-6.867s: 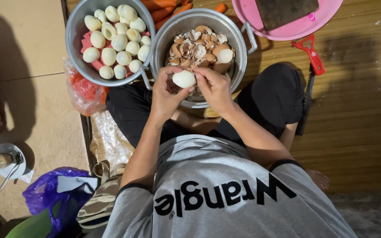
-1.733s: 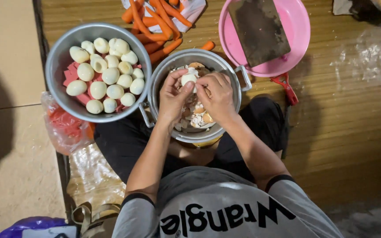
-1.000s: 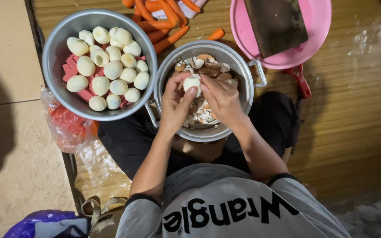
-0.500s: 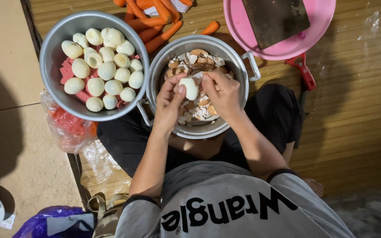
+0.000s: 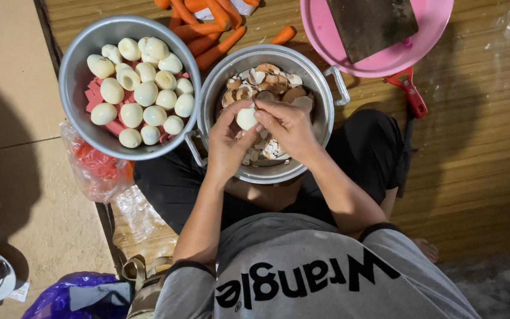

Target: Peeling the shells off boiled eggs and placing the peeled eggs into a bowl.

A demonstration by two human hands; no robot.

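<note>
Overhead view, seated person on a bamboo mat (image 5: 479, 153). I read the step in hand as peeling: the egg (image 5: 247, 117) sits between both hands over the pot (image 5: 326, 112), which holds brown shell scraps. The left hand (image 5: 226, 143) cradles the egg from below and the side, fingers curled narrowly around it. The right hand (image 5: 286, 123) comes in from the other side, thumb and forefinger pinched at the egg's upper edge, where a flake of shell appears to remain; I cannot tell how much shell is left on the hidden side.

As I judge it, the next move calls for a light pinch and lift at that edge, with the left hand turning the egg so the flake drops into the pot and the white is not gouged.

Just left of the pot, and touching its rim, stands a bowl (image 5: 75, 100) of peeled eggs on pink strips. Carrots (image 5: 208, 29) lie beyond both vessels. A pink basin (image 5: 326, 35) carrying a cleaver (image 5: 373, 23) sits upper right, a red-handled peeler (image 5: 409, 91) beside it. A plastic bag (image 5: 92, 168) lies under the bowl's near side. Nothing stands between the hands and the bowl.
</note>
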